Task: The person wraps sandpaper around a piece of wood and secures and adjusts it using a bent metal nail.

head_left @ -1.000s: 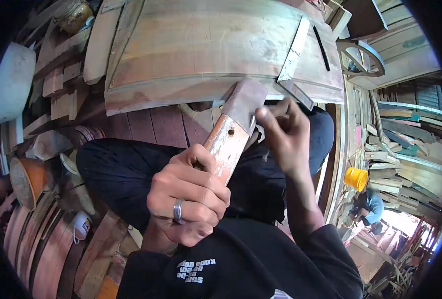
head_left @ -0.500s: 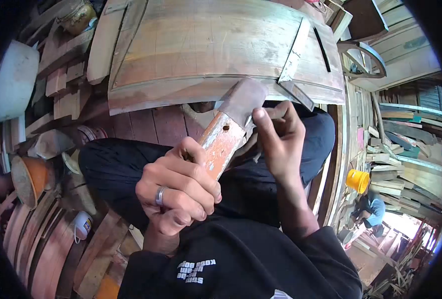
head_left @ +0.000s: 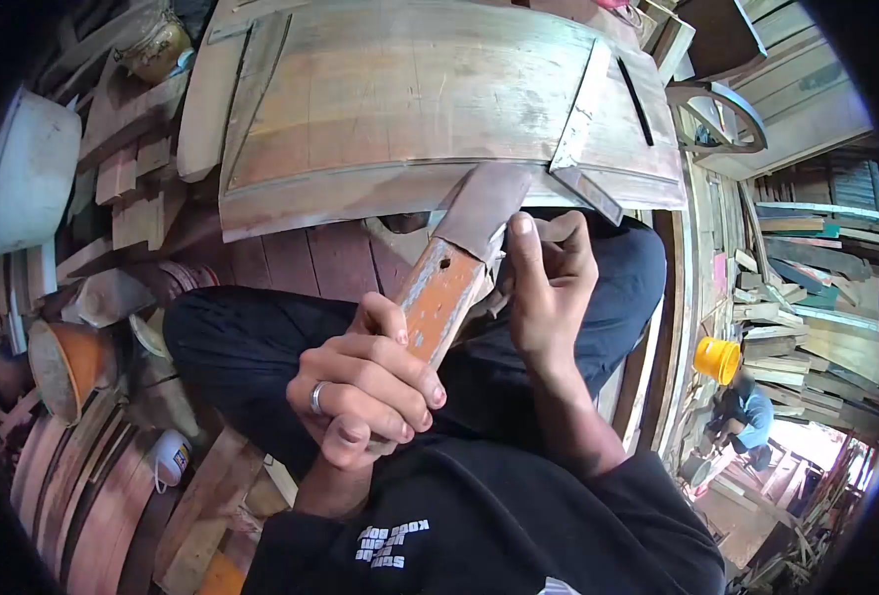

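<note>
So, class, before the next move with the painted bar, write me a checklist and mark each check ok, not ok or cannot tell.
1. Left grip closed around the wooden bar: ok.
2. Grey-brown cover on the bar's far end: ok.
3. Cover firmly fixed: cannot tell; no fastening shows.
4. Right grip pinching the cover's edge: cannot tell; the fingertips are beside it, but contact is unclear.
5. Wooden panel free of loose items: not ok; a metal square and a dark strip lie on it.
6. Other person out of arm's reach: ok, seemingly well off.
</note>
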Action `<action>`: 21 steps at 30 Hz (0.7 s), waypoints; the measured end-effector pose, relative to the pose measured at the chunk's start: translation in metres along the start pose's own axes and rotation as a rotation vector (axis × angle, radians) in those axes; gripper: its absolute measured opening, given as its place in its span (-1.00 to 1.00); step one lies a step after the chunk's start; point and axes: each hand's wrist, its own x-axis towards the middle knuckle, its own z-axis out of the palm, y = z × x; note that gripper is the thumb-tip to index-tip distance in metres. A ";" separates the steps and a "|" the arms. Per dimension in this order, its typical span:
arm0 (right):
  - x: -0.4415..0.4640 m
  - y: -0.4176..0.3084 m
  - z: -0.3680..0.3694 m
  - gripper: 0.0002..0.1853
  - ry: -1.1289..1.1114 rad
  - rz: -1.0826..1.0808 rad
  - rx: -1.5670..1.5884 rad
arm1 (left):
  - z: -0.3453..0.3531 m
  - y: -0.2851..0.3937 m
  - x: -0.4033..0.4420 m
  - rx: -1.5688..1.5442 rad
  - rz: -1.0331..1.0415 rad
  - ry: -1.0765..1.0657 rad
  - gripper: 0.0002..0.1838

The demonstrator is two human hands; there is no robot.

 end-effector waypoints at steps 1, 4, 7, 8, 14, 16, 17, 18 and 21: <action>0.006 0.000 -0.002 -0.81 0.003 0.001 -0.002 | 0.000 0.000 -0.001 -0.015 0.001 0.018 -0.52; 0.036 0.002 -0.003 -0.81 0.059 -0.039 -0.010 | 0.001 0.003 0.001 0.033 -0.030 -0.014 -0.50; 0.008 -0.015 0.005 -0.79 0.038 0.014 -0.093 | -0.001 0.003 0.000 0.042 -0.044 -0.010 -0.49; -0.002 -0.005 0.002 -0.80 0.014 -0.010 -0.077 | -0.003 0.002 0.002 0.044 -0.039 -0.013 -0.49; 0.019 0.007 -0.003 -0.73 0.089 -0.002 -0.073 | -0.002 0.002 0.000 0.057 -0.028 -0.050 -0.49; -0.002 0.000 0.001 -0.73 0.026 0.007 -0.060 | -0.004 0.001 0.001 -0.009 -0.015 0.022 -0.50; 0.000 0.001 -0.004 -0.75 -0.008 0.000 -0.098 | -0.006 0.000 0.000 -0.010 -0.014 0.021 -0.50; 0.010 -0.004 -0.004 -0.76 0.030 0.025 -0.099 | -0.006 0.000 0.000 -0.010 -0.024 0.026 -0.50; 0.034 0.002 -0.003 -0.78 0.112 -0.021 -0.014 | -0.004 0.003 0.002 0.016 -0.033 0.010 -0.51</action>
